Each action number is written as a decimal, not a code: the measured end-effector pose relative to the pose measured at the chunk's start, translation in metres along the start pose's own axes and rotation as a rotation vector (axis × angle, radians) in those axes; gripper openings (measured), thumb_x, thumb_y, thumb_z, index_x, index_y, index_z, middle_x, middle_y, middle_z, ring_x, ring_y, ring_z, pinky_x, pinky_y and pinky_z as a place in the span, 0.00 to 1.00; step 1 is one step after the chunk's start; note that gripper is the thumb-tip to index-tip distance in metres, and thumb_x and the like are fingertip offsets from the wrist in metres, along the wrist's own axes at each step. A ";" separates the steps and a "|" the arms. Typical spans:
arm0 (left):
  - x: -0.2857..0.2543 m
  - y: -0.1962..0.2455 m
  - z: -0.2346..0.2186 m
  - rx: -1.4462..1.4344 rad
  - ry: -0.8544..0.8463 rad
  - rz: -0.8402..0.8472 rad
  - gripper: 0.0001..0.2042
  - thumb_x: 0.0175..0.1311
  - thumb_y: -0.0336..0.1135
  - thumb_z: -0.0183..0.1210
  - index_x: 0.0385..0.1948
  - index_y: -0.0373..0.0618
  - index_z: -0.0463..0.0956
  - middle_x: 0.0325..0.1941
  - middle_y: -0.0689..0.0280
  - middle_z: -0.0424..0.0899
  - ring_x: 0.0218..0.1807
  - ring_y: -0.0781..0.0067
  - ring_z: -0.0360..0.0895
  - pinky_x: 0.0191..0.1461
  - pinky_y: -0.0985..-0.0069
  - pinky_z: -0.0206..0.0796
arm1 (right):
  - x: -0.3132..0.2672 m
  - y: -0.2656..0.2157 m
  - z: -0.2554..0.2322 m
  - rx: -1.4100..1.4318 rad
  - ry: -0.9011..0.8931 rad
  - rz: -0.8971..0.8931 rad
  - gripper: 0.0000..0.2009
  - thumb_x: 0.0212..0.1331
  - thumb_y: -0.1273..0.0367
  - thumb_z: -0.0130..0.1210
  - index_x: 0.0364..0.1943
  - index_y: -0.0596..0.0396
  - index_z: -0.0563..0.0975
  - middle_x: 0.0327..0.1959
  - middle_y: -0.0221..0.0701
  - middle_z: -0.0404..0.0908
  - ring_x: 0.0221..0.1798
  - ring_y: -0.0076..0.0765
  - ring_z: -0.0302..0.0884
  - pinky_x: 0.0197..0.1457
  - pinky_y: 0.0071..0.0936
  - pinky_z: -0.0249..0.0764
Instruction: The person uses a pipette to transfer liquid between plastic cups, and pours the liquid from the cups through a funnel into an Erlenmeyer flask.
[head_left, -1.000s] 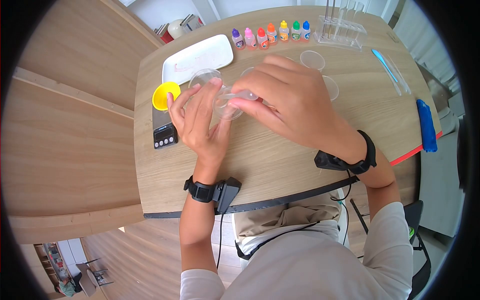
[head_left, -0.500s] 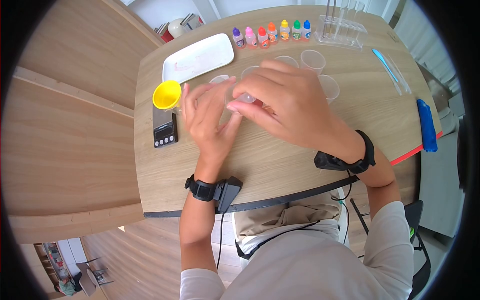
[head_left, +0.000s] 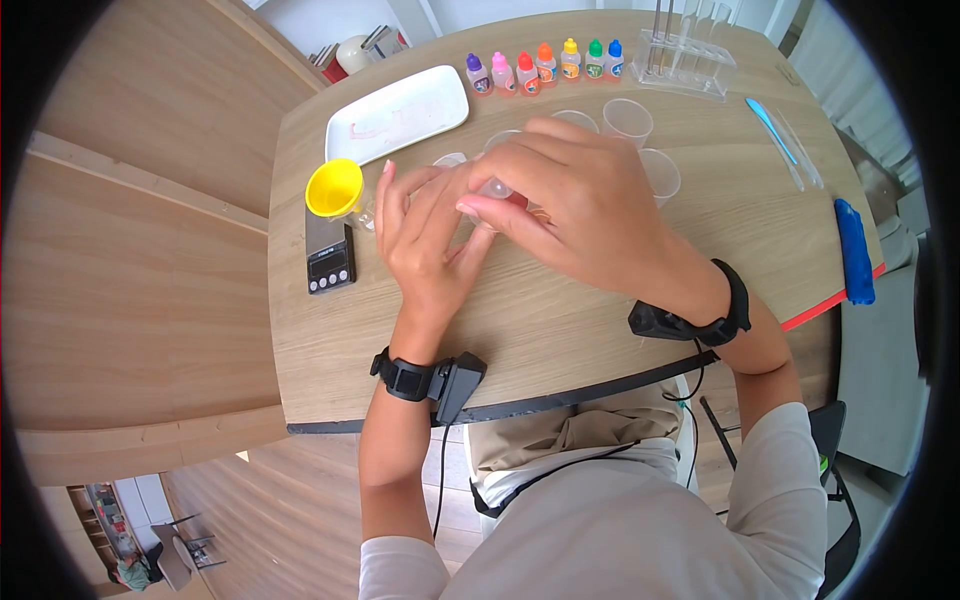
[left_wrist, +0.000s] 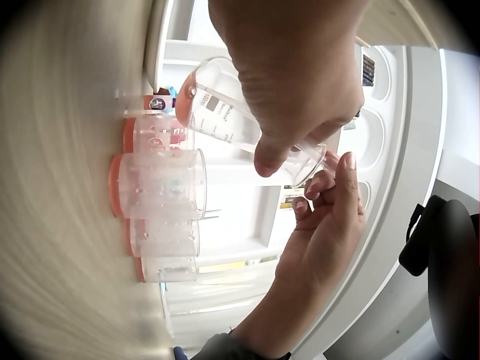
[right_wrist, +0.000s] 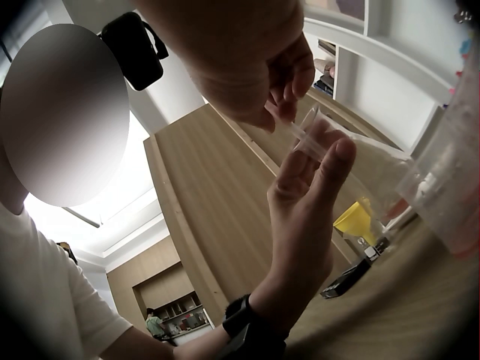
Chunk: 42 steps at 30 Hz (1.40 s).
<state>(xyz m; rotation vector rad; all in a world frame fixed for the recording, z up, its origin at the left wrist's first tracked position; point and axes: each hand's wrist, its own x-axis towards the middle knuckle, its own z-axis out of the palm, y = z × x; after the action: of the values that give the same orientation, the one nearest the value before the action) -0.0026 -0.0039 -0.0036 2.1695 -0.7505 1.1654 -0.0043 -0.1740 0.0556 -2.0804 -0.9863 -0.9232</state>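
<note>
Here, a clear plastic cup [left_wrist: 225, 112] is held tipped on its side above the table [head_left: 560, 310], between both hands; it is gripped by the curled fingers of the right hand [head_left: 580, 205], and its open end is touched and steadied by the left hand [head_left: 425, 240], whose fingers are pinched at the rim; nothing can be seen inside the cup, so it looks like it has not been filled yet; more clear cups [head_left: 627, 120] are stood in a group just behind the hands, and none seems to be filled; the colour bottles [head_left: 540, 65] are lined up at the far edge, untouched; the yellow funnel [head_left: 333, 188] is left by the scale [head_left: 329, 262].
</note>
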 end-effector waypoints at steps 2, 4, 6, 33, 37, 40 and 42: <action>0.000 0.000 0.000 -0.002 0.001 0.001 0.25 0.37 0.31 0.72 0.45 0.47 0.82 0.42 0.66 0.84 0.47 0.62 0.77 0.69 0.51 0.55 | 0.000 0.000 0.000 -0.002 0.004 0.000 0.06 0.51 0.67 0.66 0.29 0.49 0.80 0.20 0.26 0.75 0.23 0.32 0.70 0.24 0.29 0.62; 0.000 -0.001 0.000 0.002 0.001 0.000 0.25 0.37 0.30 0.71 0.46 0.47 0.82 0.42 0.66 0.84 0.47 0.62 0.77 0.69 0.51 0.55 | 0.000 -0.001 -0.001 -0.011 -0.004 0.004 0.06 0.51 0.67 0.66 0.28 0.49 0.80 0.20 0.26 0.75 0.23 0.32 0.70 0.24 0.28 0.62; 0.001 0.000 0.000 -0.001 0.002 -0.001 0.25 0.37 0.30 0.71 0.46 0.48 0.82 0.42 0.66 0.84 0.47 0.62 0.77 0.69 0.51 0.55 | 0.000 -0.001 0.000 -0.011 -0.004 0.003 0.06 0.51 0.67 0.66 0.29 0.49 0.80 0.20 0.26 0.75 0.23 0.31 0.70 0.24 0.28 0.62; 0.001 0.000 0.000 0.006 -0.001 -0.016 0.23 0.40 0.31 0.71 0.45 0.48 0.83 0.42 0.67 0.84 0.47 0.63 0.77 0.68 0.52 0.57 | -0.003 -0.004 0.001 -0.008 -0.067 0.052 0.09 0.55 0.63 0.61 0.25 0.52 0.75 0.24 0.27 0.78 0.32 0.33 0.76 0.25 0.32 0.70; 0.001 -0.001 0.000 0.016 0.000 -0.013 0.25 0.39 0.30 0.71 0.47 0.49 0.82 0.42 0.67 0.84 0.47 0.63 0.77 0.68 0.51 0.56 | -0.003 0.000 0.003 0.091 -0.062 0.128 0.09 0.55 0.65 0.60 0.25 0.52 0.75 0.22 0.30 0.75 0.28 0.38 0.75 0.25 0.35 0.67; 0.001 0.000 0.000 0.010 0.003 -0.012 0.26 0.38 0.30 0.71 0.48 0.49 0.82 0.42 0.67 0.84 0.47 0.63 0.77 0.68 0.51 0.56 | -0.003 0.001 0.003 0.099 -0.039 0.119 0.08 0.55 0.66 0.60 0.25 0.52 0.74 0.20 0.31 0.73 0.26 0.39 0.74 0.24 0.35 0.66; 0.001 0.000 0.000 0.009 0.002 -0.012 0.26 0.38 0.30 0.71 0.48 0.49 0.82 0.42 0.67 0.84 0.47 0.63 0.77 0.68 0.51 0.56 | -0.003 0.001 0.002 0.093 -0.052 0.120 0.08 0.55 0.66 0.60 0.24 0.52 0.74 0.20 0.31 0.73 0.26 0.39 0.74 0.24 0.35 0.65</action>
<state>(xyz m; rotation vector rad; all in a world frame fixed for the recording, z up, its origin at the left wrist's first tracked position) -0.0020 -0.0037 -0.0027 2.1770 -0.7316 1.1660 -0.0041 -0.1735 0.0521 -2.0696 -0.9029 -0.7516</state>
